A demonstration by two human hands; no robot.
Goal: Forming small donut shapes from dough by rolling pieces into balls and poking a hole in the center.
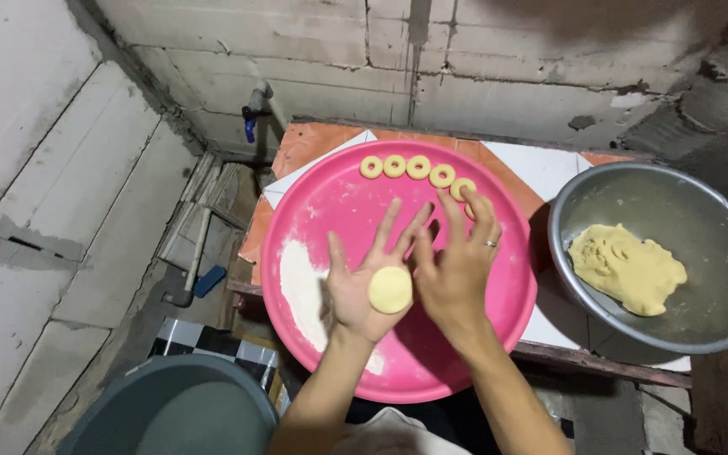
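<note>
Rough, unplastered grey block walls [313, 50] close in a cramped corner, where a small table topped with orange and white tiles [541, 168] carries the work. Over a wide, glossy pink plastic tray [330, 211], the left hand [362, 282] lies palm up with its fingers spread, cradling a flattened, smooth, pale yellow dough disc [390, 290] in the hollow of the palm. The right hand [457, 261], a ring on one finger, hovers just beside it, back to the camera and fingers loosely splayed, gripping nothing; its thumb edge sits close against the disc, though whether it touches is hard to tell. Beyond the fingertips, along the tray's far rim, runs a curved row of small dough rings [418, 167], the last one partly hidden behind the right hand's fingers. Beneath the left hand a powdery white flour patch [301, 291] dusts the tray. Off to the outer side of the right hand stands a dull metal bowl [625, 190], cut off at the picture's edge, holding a soft, lumpy dough mass [627, 268]. Nearer the person than the left forearm, a grey round basin [170, 413] is cut off by the bottom edge.
</note>
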